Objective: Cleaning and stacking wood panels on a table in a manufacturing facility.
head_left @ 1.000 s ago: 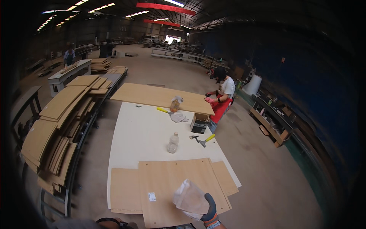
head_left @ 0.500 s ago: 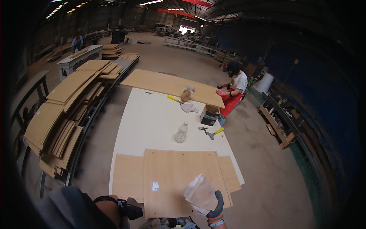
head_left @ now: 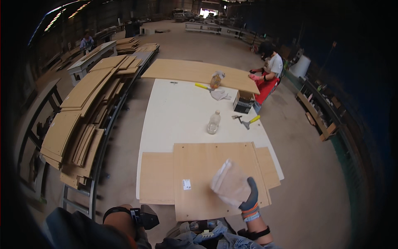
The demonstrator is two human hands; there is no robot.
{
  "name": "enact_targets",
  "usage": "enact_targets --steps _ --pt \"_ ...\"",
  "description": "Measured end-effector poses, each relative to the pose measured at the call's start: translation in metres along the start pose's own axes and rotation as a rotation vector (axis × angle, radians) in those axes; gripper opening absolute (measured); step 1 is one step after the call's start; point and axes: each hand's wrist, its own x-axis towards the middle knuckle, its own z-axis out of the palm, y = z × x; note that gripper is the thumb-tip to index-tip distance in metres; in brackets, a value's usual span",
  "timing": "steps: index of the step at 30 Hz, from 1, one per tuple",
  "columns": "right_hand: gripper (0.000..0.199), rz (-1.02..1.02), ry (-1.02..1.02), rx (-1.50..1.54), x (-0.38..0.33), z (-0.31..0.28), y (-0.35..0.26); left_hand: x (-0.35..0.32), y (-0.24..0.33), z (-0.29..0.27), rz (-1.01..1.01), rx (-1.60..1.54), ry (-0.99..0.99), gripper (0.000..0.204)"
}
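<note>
My right hand [head_left: 249, 195], in a dark glove with an orange-edged cuff, grips a folded pale cloth [head_left: 232, 182] at its right side. The cloth covers part of a light wood panel [head_left: 207, 159], which has small holes along its edges and a white label [head_left: 186, 184] on its face. Another wood board [head_left: 156, 176] shows beneath the panel on the left and right. My left arm [head_left: 120, 220] is low on the left, with a black device strapped to it; the left hand itself is out of sight.
On the white tabletop [head_left: 166, 120] stand a clear bottle [head_left: 214, 122], a dark box [head_left: 243, 102] and a yellow-handled scraper [head_left: 251, 122]. A co-worker in a red apron [head_left: 267, 89] stands beside a long board [head_left: 195, 70]. Stacked boards [head_left: 85, 99] lie on a rack at left.
The whole view has shifted, so the table appears higher and further right. My right hand still holds the cloth over the panel. More of my right forearm shows.
</note>
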Motion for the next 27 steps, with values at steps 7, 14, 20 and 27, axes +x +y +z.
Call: enact_targets --steps 7,14,20,27 --pt "0.064 -0.091 -0.063 0.06 0.028 -0.015 -0.04 -0.1 -0.07 -0.064 -0.685 0.811 -0.386 0.035" --pt "0.055 -0.439 0.424 -0.891 0.067 -0.161 -0.069 -0.353 -0.079 -0.202 -1.496 1.37 -0.973 0.065" --pt "0.057 -0.686 1.044 -1.442 0.153 -0.225 -0.161 -0.449 -0.081 -0.201 -1.437 1.834 -1.203 0.074" --pt "0.071 -0.211 0.519 -2.623 0.34 -0.175 -0.022 -0.446 -0.086 -0.188 -1.485 1.781 -1.216 0.075"
